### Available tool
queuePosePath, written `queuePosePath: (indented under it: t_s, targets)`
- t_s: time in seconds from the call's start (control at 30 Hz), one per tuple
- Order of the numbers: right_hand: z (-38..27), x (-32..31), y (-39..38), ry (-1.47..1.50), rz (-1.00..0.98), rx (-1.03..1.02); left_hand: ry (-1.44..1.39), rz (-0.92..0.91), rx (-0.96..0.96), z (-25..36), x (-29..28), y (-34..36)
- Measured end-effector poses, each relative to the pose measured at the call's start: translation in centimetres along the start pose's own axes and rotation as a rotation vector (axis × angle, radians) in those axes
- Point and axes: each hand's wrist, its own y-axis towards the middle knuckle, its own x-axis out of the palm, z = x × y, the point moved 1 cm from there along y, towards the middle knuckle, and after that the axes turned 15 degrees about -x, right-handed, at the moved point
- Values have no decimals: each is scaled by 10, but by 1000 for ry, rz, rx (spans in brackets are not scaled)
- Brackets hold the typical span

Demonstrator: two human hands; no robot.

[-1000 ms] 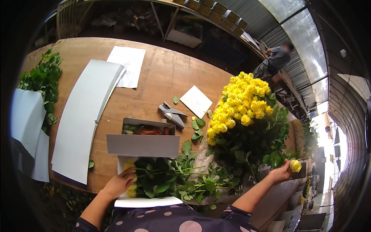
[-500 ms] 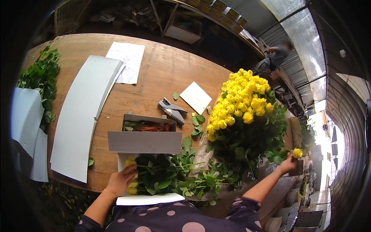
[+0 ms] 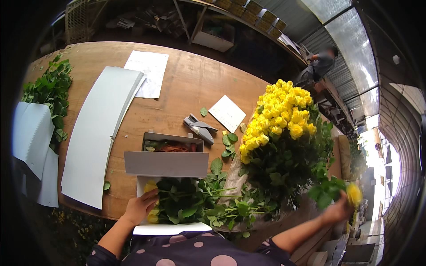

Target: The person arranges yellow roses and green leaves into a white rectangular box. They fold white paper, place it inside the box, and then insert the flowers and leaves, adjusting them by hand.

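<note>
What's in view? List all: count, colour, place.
Table: one, brown, centre
Bunched roses: many, yellow, right
Laid roses: at least two, yellow, front
Held rose: one, yellow, right
Open box: one, grey, centre
Stapler: one, grey, beside box
Card: one, white, beyond stapler
Paper: one, white, far side
Long sheets: one stack, whitish, left
Curved sheets: several, bluish, left
Foliage: one bundle, green, left
Loose leaves: several, green, beside box
Person: one, grey clothing, upper right
Left fingers: on laid roses
Right fingers: around held rose

the right fingers (image 3: pixel 343 200) have carried a yellow rose (image 3: pixel 354 194) farther right and lower
</note>
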Motion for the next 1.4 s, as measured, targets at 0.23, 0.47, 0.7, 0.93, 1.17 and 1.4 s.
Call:
queuePosePath:
  t_s: [0.23, 0.47, 0.7, 0.93, 1.17, 1.4]
  targets:
    - [-60, 135, -70, 368, -945, -23, 39, -19, 4, 1, -1, 1]
    - [14, 245, -99, 321, -908, 446, 45, -64, -4, 5, 0, 4]
    - [35, 262, -82, 131, -893, 313, 28, -29, -37, 7, 0, 2]
    - [9, 209, -99, 610, -504, 392, 7, -7, -10, 6, -2, 1]
    - [52, 153, -98, 725, -518, 363, -1, -19, -13, 3, 1, 1]
    - [42, 86, -35, 542, -145, 280, 4, -15, 39, 1, 3, 3]
